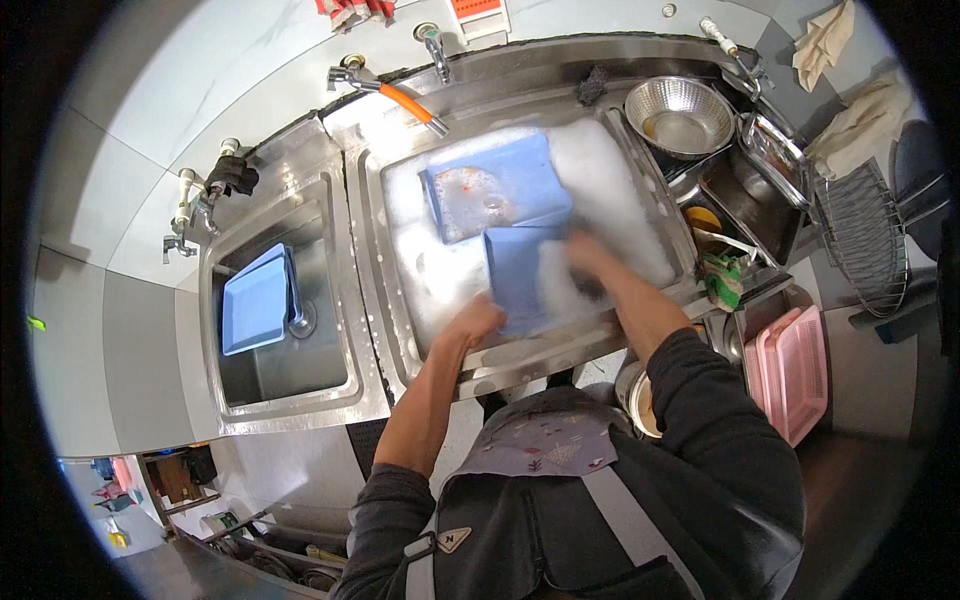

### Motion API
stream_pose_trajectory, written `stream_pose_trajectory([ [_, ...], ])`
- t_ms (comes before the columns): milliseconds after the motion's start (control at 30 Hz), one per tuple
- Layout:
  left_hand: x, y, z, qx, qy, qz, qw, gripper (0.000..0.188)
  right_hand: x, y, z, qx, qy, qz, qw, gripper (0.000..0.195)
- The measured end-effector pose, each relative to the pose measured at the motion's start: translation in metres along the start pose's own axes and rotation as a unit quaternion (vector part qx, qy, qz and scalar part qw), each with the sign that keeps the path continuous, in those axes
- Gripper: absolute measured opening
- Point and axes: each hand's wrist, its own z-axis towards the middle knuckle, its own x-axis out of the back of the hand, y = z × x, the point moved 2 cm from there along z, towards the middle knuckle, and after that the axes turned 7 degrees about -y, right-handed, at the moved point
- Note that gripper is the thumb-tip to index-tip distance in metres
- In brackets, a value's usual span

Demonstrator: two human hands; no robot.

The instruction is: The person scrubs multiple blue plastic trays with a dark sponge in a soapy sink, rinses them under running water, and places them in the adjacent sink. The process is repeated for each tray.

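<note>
A blue plastic tray (514,274) lies tilted in the foamy water of a stainless steel sink (679,255). My left hand (478,321) grips its near left edge. Blurred by motion, my right hand (589,253) is at the tray's right side, over the suds (615,202). A dark patch shows below that hand; whether it holds a scrubber cannot be made out. Behind lies a second blue tray (517,176), with cloudy, foamy water and a small orange-red bit in its left part.
More blue trays (256,307) lean in the left basin (330,375). An orange-sleeved faucet (405,103) reaches over the back rim. To the right are a metal colander (679,116), a green cloth (721,281), a wire rack (862,232) and pink baskets (791,375).
</note>
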Motion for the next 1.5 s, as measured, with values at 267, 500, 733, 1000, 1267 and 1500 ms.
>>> stream_pose_trajectory([
  [267,-0.008,0.065,-0.032,0.074,-0.085,-0.002,0.994,0.025,0.008,-0.127,-0.044,0.168,0.011,0.452,0.876,0.049],
  [500,0.011,0.070,-0.046,0.060,-0.066,-0.483,0.871,0.101,0.018,-0.168,-0.118,0.214,-0.068,0.383,0.896,0.067],
  [733,0.015,0.010,0.003,0.102,0.057,-0.352,0.929,0.058,0.018,-0.157,-0.142,0.307,-0.231,0.032,0.923,0.062],
  [1000,0.014,0.121,-0.079,0.064,0.149,-0.089,0.983,0.039,-0.026,-0.032,-0.036,0.185,-0.155,-0.141,0.960,0.025],
  [1267,0.068,0.093,-0.108,-0.026,0.209,-0.088,0.974,0.032,0.040,0.017,-0.030,0.118,-0.083,-0.011,0.989,0.047],
  [1500,0.072,0.130,-0.106,-0.142,0.228,-0.029,0.963,0.024,0.131,-0.039,-0.121,0.218,-0.095,0.357,0.903,0.058],
])
